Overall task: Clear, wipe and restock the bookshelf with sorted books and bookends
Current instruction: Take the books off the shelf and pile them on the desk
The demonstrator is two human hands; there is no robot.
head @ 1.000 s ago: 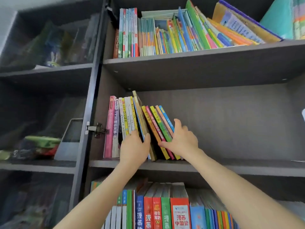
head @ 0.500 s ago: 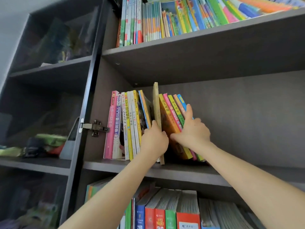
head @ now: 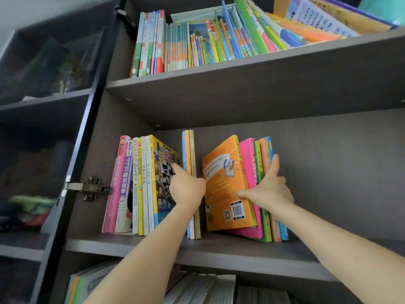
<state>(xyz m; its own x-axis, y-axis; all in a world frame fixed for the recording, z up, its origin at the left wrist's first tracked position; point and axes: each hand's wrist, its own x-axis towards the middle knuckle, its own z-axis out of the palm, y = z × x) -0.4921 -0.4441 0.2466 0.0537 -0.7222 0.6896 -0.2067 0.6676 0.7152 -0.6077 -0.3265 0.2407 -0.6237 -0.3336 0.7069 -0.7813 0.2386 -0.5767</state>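
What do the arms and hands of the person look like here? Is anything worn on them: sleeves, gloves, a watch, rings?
Both arms are bare as far as the picture shows: no sleeve on the left forearm or the right forearm. The left hand and the right hand wear no gloves. No watch, bracelet or ring shows on the visible sides.

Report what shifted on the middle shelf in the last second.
The right-hand grip pulled the orange-fronted bunch rightwards, opening a gap; the left-hand grip stood three thin books upright, apart from both groups. The left stack by the wall and the top-shelf books stayed put.
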